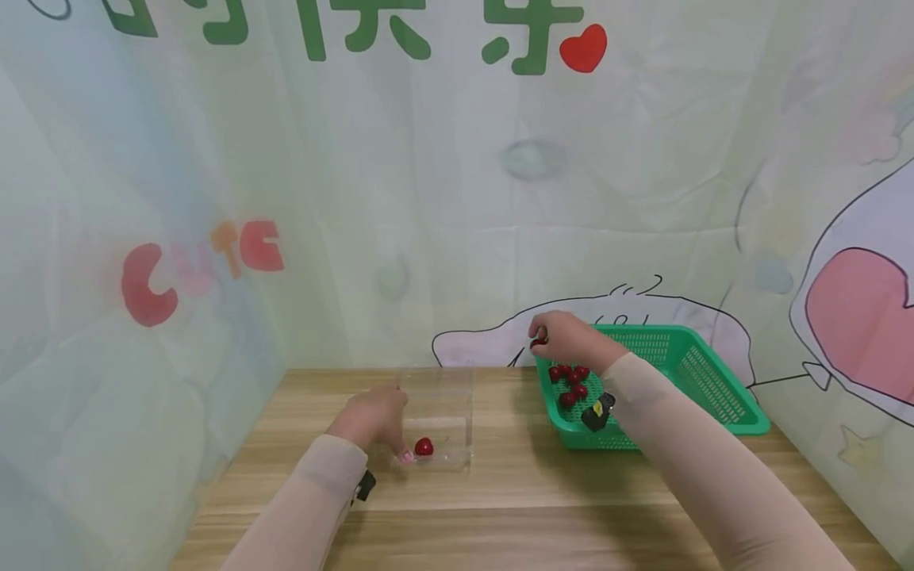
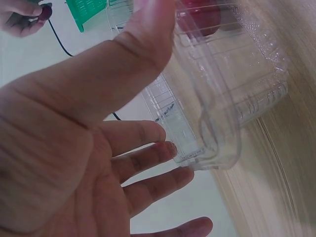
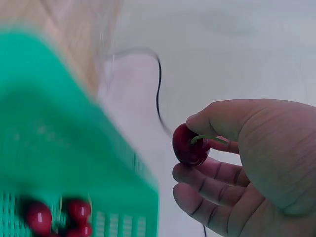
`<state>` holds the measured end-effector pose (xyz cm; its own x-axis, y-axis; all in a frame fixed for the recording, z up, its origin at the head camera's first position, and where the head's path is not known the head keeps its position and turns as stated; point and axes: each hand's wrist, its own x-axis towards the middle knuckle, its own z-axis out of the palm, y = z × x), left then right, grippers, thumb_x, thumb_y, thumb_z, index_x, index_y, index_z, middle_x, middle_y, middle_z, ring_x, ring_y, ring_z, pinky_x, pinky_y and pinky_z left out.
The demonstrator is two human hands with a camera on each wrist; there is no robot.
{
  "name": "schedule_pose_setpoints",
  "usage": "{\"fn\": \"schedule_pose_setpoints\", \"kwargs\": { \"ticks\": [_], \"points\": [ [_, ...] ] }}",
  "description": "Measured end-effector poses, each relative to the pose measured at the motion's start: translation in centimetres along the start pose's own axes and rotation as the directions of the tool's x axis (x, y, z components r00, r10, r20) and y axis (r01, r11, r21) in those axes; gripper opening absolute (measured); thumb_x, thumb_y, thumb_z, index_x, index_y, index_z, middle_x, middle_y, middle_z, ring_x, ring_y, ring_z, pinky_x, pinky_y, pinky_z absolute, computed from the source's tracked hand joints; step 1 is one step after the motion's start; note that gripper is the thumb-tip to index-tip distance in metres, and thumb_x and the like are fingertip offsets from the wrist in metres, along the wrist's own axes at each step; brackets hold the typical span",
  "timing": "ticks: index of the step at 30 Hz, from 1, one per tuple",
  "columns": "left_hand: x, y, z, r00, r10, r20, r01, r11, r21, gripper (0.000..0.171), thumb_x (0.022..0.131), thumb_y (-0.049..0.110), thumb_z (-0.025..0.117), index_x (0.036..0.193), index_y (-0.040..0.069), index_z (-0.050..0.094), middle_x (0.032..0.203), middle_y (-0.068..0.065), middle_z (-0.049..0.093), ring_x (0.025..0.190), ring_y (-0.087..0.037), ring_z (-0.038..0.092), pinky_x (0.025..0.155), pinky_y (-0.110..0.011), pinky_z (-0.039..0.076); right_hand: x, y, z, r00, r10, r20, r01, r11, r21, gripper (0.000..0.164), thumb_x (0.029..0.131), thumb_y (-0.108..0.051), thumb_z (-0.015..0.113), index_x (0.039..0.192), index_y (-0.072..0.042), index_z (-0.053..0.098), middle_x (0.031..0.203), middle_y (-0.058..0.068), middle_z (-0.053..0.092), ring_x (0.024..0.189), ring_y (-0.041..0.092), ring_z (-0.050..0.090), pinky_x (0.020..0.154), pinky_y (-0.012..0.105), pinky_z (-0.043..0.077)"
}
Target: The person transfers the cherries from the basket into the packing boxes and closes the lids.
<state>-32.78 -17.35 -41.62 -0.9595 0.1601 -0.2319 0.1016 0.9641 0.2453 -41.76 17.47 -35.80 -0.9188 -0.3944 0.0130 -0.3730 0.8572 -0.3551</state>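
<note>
My right hand (image 1: 574,341) pinches a dark red cherry (image 3: 183,145) between thumb and fingertips, and a green stem curves from the fruit. It is above the left rim of a green plastic basket (image 1: 735,404), in which several more cherries (image 1: 574,377) lie toward the left side. On the table my left hand (image 1: 374,416) grips the left side of a clear plastic box (image 1: 469,420), thumb at the near corner and fingers farther back. A single cherry (image 1: 424,447) rests inside this box near its front; in the left wrist view it shows behind the clear wall.
The wooden table (image 1: 500,531) reaches back to a printed cloth backdrop (image 1: 400,198), which also hangs along both sides. The basket stands to the right of the box, with bare wood between them.
</note>
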Motion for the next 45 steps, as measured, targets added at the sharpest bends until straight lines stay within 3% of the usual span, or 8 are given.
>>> {"fn": "schedule_pose_setpoints", "kwargs": {
  "ticks": [7,13,21,28,34,45],
  "points": [
    [0.1,0.0,0.1,1.000,0.005,-0.001,-0.005,1.000,0.000,0.103,0.066,0.027,0.111,0.154,-0.002,0.065,0.174,-0.028,0.049,0.156,-0.055,0.053,0.126,-0.071,0.048,0.3,-4.4,2.4,0.994,-0.106,0.038,0.105,0.994,0.030,0.023,0.105,-0.018,0.082,0.123,-0.006,0.076,0.114,0.011,0.079,0.100,0.020,0.075,0.094,0.038,0.069],
    [0.3,-0.1,0.1,1.000,0.007,-0.011,-0.007,1.000,-0.002,0.101,0.065,0.026,0.112,0.151,-0.001,0.067,0.173,-0.027,0.052,0.153,-0.053,0.057,0.125,-0.070,0.050,0.5,-6.9,5.4,0.969,-0.238,0.066,0.236,0.971,0.036,0.008,0.104,-0.015,0.083,0.109,-0.010,0.078,0.107,0.005,0.080,0.098,0.015,0.075,0.091,0.035,0.068],
    [0.4,-0.1,0.2,1.000,0.010,-0.006,-0.010,1.000,0.000,0.100,0.065,0.026,0.112,0.150,-0.002,0.068,0.171,-0.027,0.053,0.150,-0.052,0.059,0.123,-0.068,0.052,0.6,-10.1,10.1,0.946,-0.280,0.165,0.283,0.959,0.004,0.005,0.103,-0.019,0.085,0.106,-0.017,0.083,0.103,-0.003,0.081,0.091,0.008,0.072,0.086,0.026,0.066],
    [0.5,-0.1,0.1,1.000,0.014,-0.013,-0.014,1.000,0.009,0.095,0.064,0.026,0.113,0.144,-0.002,0.071,0.164,-0.026,0.060,0.141,-0.049,0.066,0.118,-0.067,0.057,0.7,-11.8,13.4,0.913,-0.344,0.220,0.354,0.935,-0.004,0.004,0.099,-0.015,0.088,0.102,-0.016,0.084,0.098,-0.007,0.080,0.085,0.004,0.068,0.080,0.019,0.061],
    [0.5,-0.1,0.2,0.999,0.022,-0.024,-0.021,0.999,0.030,0.086,0.067,0.024,0.112,0.140,-0.001,0.073,0.153,-0.021,0.067,0.130,-0.042,0.072,0.111,-0.064,0.062,0.9,-12.5,14.9,0.895,-0.380,0.231,0.392,0.920,-0.003,0.006,0.097,-0.014,0.090,0.097,-0.016,0.085,0.097,-0.006,0.082,0.082,0.000,0.067,0.078,0.016,0.059],
    [0.6,-0.2,0.1,0.999,0.037,-0.008,-0.036,0.997,0.063,0.098,0.066,0.033,0.113,0.145,-0.004,0.070,0.159,-0.023,0.064,0.139,-0.044,0.068,0.115,-0.064,0.059,1.3,-12.8,15.9,0.869,-0.432,0.242,0.423,0.902,0.091,0.006,0.098,-0.012,0.090,0.097,-0.018,0.090,0.094,-0.009,0.086,0.078,-0.008,0.067,0.073,0.009,0.056]
  ]
}}
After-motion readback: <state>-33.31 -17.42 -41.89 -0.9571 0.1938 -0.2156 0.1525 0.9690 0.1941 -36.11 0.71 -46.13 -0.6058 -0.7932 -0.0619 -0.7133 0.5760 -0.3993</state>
